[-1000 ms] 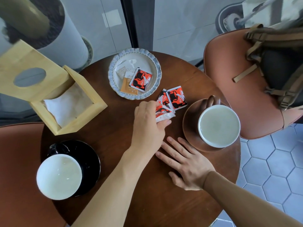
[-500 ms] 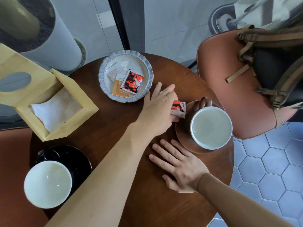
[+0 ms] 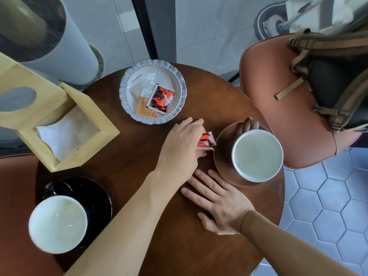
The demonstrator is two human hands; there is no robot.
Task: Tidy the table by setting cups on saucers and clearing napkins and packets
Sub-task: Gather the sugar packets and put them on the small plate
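My left hand [image 3: 182, 145] grips a small bunch of red-and-black packets [image 3: 207, 140] just left of the brown saucer [image 3: 223, 164]; only their right ends show past my fingers. My right hand [image 3: 219, 202] lies flat on the round wooden table [image 3: 139, 156], fingers spread, in front of that saucer. A brown cup [image 3: 256, 154] with a white inside stands on the brown saucer. A black cup [image 3: 57, 224] with a white inside sits on a black saucer [image 3: 95, 196] at the near left. A scalloped blue-rimmed plate [image 3: 179, 80] at the back holds one red packet [image 3: 160, 99], an orange packet and a pale one.
A wooden tissue box [image 3: 65, 108] with its lid tipped open shows white napkins [image 3: 65, 134] at the left. A brown chair [image 3: 288, 120] with a backpack [image 3: 334, 76] stands to the right. Another brown seat lies at the near left. Hexagon floor tiles lie below right.
My left hand gathered the loose red packets off the table beside the brown saucer and now holds them bunched. My right hand has stayed flat. The view shifted slightly.
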